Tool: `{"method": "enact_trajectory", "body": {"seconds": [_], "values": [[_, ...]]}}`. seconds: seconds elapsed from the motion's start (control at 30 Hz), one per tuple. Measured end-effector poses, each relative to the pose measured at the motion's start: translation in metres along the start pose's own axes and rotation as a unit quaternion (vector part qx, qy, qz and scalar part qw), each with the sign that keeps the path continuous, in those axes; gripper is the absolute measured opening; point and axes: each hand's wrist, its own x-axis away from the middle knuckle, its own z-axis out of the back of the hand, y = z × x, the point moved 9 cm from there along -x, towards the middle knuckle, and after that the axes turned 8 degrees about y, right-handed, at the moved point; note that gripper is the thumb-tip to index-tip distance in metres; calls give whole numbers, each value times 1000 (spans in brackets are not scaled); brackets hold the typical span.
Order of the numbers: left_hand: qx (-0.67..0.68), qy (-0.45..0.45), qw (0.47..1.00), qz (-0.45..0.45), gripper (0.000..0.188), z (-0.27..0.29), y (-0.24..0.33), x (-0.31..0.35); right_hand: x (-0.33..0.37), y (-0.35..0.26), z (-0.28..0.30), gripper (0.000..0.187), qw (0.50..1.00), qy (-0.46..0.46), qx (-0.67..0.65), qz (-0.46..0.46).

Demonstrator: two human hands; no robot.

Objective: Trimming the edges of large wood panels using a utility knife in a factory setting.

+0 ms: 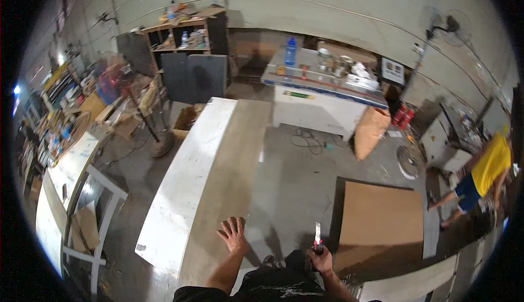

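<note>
Head view, left hand [234,240]: fingers spread wide, palm down, grasping nothing; it is over the right-hand edge of the strip, and whether it presses or hovers I cannot tell.
Right hand [322,259]: closed around the handle of a hand tool, well apart from the left hand.
Hand tool [318,234]: rises from the right fist, its pale, narrow blade pointing away from the body; the handle shows red and black.
Grey-brown strip [228,174]: under or just beneath the left hand, running lengthwise ahead of it.
White panel [180,193]: left of the left hand, alongside the strip and just as long.
Brown sheet [382,220]: flat and low, to the right of the right hand.
Cable [309,142]: loosely looped on the floor, ahead of the right hand.
Bench [311,112]: farther ahead of both hands, white-sided, with a blue bottle [290,52] and small clutter on top.
Orange-tan sack [371,133]: leaning at the bench's right end, ahead and right of the right hand.
Dark panels [194,78]: upright, far ahead and left of the left hand, before a shelf unit [217,32].
Person in yellow [489,165]: far right of the right hand.
</note>
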Motion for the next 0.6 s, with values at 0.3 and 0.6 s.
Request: {"method": "enact_trajectory", "body": {"seconds": [0.3, 0.6], "values": [[44, -52, 997, -26, 89, 35, -6, -1, -152, -172, -154, 41, 959, -168, 128, 190], [272, -14, 957, 98, 64, 171, -62, 45, -82, -404, -287, 32, 591, -351, 9, 726]]}}
